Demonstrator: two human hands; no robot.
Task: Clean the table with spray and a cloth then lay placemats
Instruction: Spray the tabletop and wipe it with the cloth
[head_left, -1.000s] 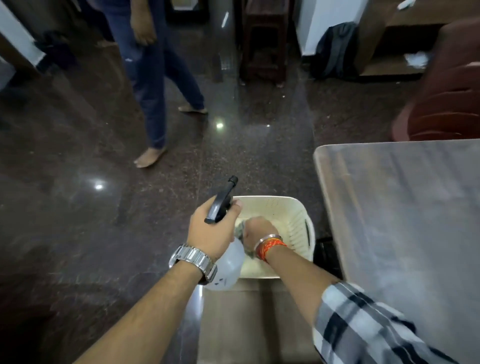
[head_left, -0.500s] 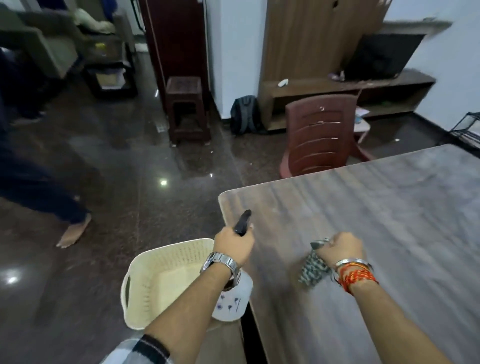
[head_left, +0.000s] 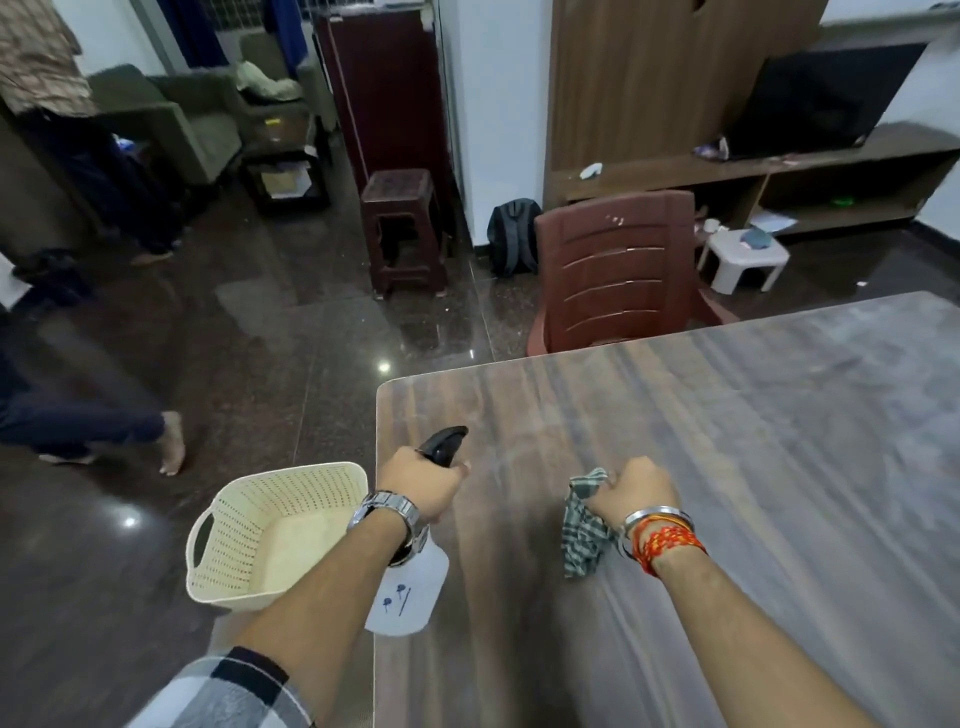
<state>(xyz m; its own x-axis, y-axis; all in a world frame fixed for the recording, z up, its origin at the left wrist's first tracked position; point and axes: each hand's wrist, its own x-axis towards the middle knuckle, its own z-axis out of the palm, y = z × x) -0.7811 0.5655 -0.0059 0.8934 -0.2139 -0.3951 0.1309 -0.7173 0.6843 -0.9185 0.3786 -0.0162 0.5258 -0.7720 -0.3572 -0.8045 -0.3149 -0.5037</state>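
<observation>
Basket (head_left: 244, 540) seemingly empty; left hand (head_left: 421, 480) grips spray bottle (head_left: 408, 592), right hand (head_left: 636, 491) clutches cloth (head_left: 584, 535).

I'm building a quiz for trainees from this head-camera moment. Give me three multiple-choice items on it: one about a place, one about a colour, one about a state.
1. Where is the basket?
A. On the table
B. Beside the table's left edge, off the top
C. On the red chair

2. What colour is the spray bottle head?
A. Black
B. Yellow
C. White

3. What is the state of the cloth?
A. Spread flat on the table
B. Lying in the basket
C. Bunched in the right hand

Answers:
1. B, it stands lower than the table, left of its edge.
2. A, the dark nozzle juts from the left hand above a translucent white body.
3. C, the right hand is closed on it and the rest hangs down.
</observation>
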